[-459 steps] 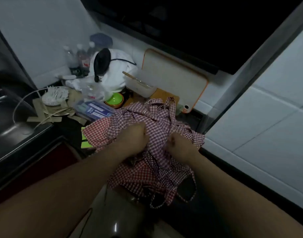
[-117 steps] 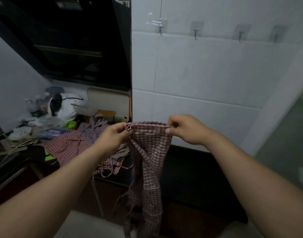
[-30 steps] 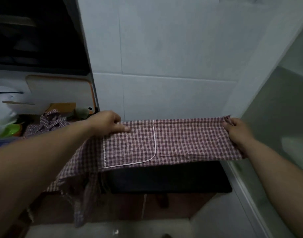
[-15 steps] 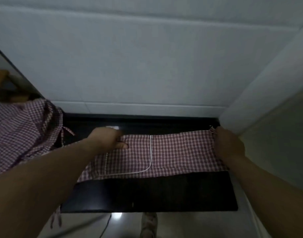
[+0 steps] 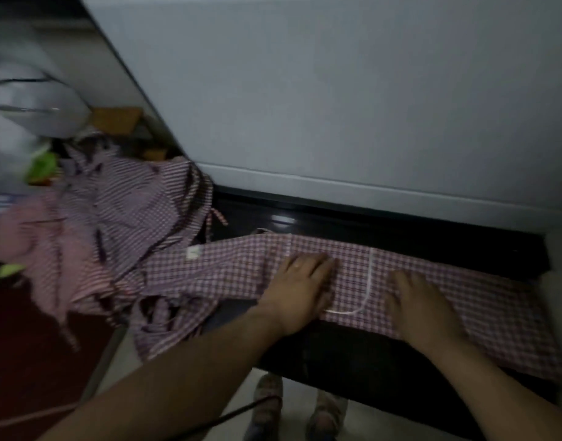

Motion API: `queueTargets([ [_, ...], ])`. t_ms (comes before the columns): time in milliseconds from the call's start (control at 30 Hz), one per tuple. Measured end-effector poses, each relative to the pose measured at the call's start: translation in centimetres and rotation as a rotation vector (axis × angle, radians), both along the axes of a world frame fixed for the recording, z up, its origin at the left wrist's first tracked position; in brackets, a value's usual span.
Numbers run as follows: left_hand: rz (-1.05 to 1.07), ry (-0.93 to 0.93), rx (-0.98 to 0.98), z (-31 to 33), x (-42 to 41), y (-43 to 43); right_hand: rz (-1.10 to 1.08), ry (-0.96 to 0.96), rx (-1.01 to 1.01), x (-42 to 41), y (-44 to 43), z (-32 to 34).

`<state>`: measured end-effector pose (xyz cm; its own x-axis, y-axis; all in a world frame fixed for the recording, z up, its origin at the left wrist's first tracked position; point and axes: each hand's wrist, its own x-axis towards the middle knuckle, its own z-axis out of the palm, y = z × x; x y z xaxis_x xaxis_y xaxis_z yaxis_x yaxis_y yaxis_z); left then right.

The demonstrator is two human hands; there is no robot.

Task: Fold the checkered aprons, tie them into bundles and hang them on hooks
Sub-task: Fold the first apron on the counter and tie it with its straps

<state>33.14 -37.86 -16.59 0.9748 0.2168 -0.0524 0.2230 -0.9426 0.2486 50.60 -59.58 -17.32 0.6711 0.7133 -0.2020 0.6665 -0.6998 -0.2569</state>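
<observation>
Both hands (image 5: 300, 291) (image 5: 422, 307) press flat on the apron (image 5: 483, 300).

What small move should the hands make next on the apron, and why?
Probably fold the right end of the apron over toward the middle. The apron lies flat in a long strip on the counter, and the left hand and right hand press flat on its middle, so it looks smoothed and ready.

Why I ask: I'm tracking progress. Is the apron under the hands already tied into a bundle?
No, the checkered apron lies spread flat along the dark counter, with the left hand and right hand resting on it.
</observation>
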Motion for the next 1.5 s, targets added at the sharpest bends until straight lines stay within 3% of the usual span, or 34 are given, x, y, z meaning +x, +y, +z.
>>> queueTargets([
  [133, 0.203, -0.100, 0.068, 3.0, -8.7, 3.6, 0.117, -0.046, 0.054, -1.7, 4.2, 1.8],
  [200, 0.467, -0.139, 0.007, 3.2, -13.2, 4.4, 0.262, 0.002, 0.119, -5.2, 7.3, 3.7],
  [267, 0.836, -0.111, -0.249, 3.5, -16.4, 4.0, 0.404, 0.036, 0.171, -9.6, 10.6, 4.5],
  [367, 1.276, -0.225, -0.882, 4.8, -18.3, 3.8, 0.501, 0.027, 0.120, -14.9, 14.5, 3.9],
  [500, 1.384, -0.451, -1.469, 5.8, -17.1, 7.0, 0.391, -0.067, 0.026, -16.9, 16.7, 1.2],
  [600, 1.467, -0.594, -1.737, 5.5, -15.6, 10.2, 0.412, -0.119, 0.124, -17.1, 16.1, -0.7],
  [667, 1.454, -0.631, -1.799, 6.1, -14.6, 11.3, 0.443, -0.080, 0.143, -17.0, 15.2, -1.0],
  [833, 1.121, -0.700, -1.608, 10.6, -13.3, 12.0, 0.411, -0.002, 0.056, -16.2, 11.8, 0.2],
  [967, 1.284, -0.741, -1.557, 9.6, -14.6, 14.7, 0.368, 0.057, 0.066, -15.9, 9.9, 1.6],
  [1033, 1.457, -0.583, -1.286, 7.6, -16.0, 15.3, 0.293, 0.029, 0.083, -14.9, 7.9, 2.1],
  [1100, 1.558, -0.573, -0.732, 6.0, -16.9, 13.1, 0.221, -0.014, 0.081, -13.2, 4.4, 2.1],
  [1167, 1.266, -0.646, -0.405, 5.3, -16.9, 8.2, 0.162, -0.074, 0.047, -11.1, 0.4, 2.0],
  [1267, 0.332, -0.257, -0.012, 3.5, -15.6, 2.9, 0.062, -0.172, -0.123, -6.9, -4.9, 2.1],
  [1300, 0.130, -0.110, 0.061, 2.8, -14.9, 2.5, 0.040, -0.188, -0.186, -5.5, -6.2, 2.1],
  [1400, 0.034, 0.166, 0.157, 0.3, -12.5, 4.1, 0.044, -0.203, -0.296, -1.4, -8.4, 1.4],
  [1500, 0.015, 0.145, 0.213, -0.1, -9.7, 5.5, 0.081, -0.247, -0.177, 1.3, -8.7, -0.2],
])
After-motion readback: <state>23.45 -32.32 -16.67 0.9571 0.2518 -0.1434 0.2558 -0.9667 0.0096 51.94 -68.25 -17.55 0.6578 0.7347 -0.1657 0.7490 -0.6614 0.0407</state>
